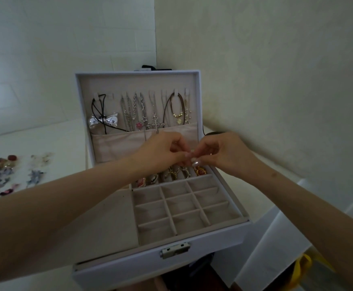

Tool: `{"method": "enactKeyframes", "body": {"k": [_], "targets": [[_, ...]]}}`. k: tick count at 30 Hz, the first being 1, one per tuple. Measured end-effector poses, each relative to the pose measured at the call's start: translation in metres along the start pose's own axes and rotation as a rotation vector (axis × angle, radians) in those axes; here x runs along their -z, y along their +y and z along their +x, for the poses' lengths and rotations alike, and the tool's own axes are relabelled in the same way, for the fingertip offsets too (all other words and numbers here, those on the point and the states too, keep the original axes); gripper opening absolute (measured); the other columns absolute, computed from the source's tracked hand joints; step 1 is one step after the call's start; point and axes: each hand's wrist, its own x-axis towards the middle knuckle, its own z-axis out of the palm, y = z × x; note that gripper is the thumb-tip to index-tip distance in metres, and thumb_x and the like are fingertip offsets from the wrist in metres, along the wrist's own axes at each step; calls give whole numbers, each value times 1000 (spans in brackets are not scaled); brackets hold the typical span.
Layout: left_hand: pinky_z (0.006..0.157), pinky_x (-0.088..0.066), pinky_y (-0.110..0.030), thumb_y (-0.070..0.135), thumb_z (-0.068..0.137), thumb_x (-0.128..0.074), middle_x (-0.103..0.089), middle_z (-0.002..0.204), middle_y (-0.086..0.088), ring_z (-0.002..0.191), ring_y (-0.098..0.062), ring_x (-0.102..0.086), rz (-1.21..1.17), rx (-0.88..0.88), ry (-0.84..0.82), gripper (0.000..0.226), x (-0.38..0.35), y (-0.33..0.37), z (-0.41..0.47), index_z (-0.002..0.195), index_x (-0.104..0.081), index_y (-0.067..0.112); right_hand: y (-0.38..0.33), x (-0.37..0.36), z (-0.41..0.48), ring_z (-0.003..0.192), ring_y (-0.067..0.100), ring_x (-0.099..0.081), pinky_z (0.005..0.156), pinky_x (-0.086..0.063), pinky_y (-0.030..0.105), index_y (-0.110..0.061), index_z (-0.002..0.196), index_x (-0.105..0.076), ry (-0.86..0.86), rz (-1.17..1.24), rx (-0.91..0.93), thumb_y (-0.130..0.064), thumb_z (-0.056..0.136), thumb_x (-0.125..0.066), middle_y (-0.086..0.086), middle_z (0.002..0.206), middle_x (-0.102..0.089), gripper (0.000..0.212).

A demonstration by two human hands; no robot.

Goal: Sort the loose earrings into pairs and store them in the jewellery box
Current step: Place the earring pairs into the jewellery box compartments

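A: Hands first, quick.
B: Left hand (163, 152) and right hand (219, 152) meet fingertip to fingertip above the back of the tray. Fingers on both are curled, tips pinched close together. If anything is between them it's too small to see, so I cannot tell.

A: Box?
B: White jewellery box (171, 267) on a white table (45, 139), in the corner by the wall. Its lid (137, 72) stands upright and open, and the metal latch (175, 250) is on the front wall.

A: Inside?
B: Necklaces (144, 114) hang from hooks in the lid, above a beige pocket (119, 145). The ring row (171, 175) at the back holds several pieces, right below the hands. The grid compartments (182, 208) sit in front of it, with beige lining.

A: Earrings?
B: Loose earrings (9, 175) lie on the table at far left, well apart from the box, in two rough columns. There are red, blue-grey and pink ones; details are blurred.
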Motion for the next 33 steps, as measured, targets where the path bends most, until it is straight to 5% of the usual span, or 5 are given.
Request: {"method": "enactKeyframes", "body": {"k": [6,19,33], "targets": [[76,-46,-31,30,81,-67,-60,88,7,86,-11,-54,653,-132,-47,14,5,-8,-6,94,-64,25,0,-6,-1,57,-7,-57,56,-39,3,-16,71,-70,35,-24,13,-3,67,-80,-10,64,-63,17],[72,-45,-27,27,79,-70,-57,80,9,77,-8,-50,613,-174,-84,13,5,-10,-3,81,-57,29,4,-3,2,65,-3,-48,63,-34,10,-19,73,-74,16,-377,73,-18,66,-82,-19,65,-53,11],[67,-42,-25,25,79,-69,-48,65,17,71,-6,-49,574,-178,-98,18,5,-10,-4,78,-52,30,6,1,3,65,2,-53,62,-39,11,-19,73,-73,-36,-374,110,-15,69,-80,-21,63,-54,9]]}}
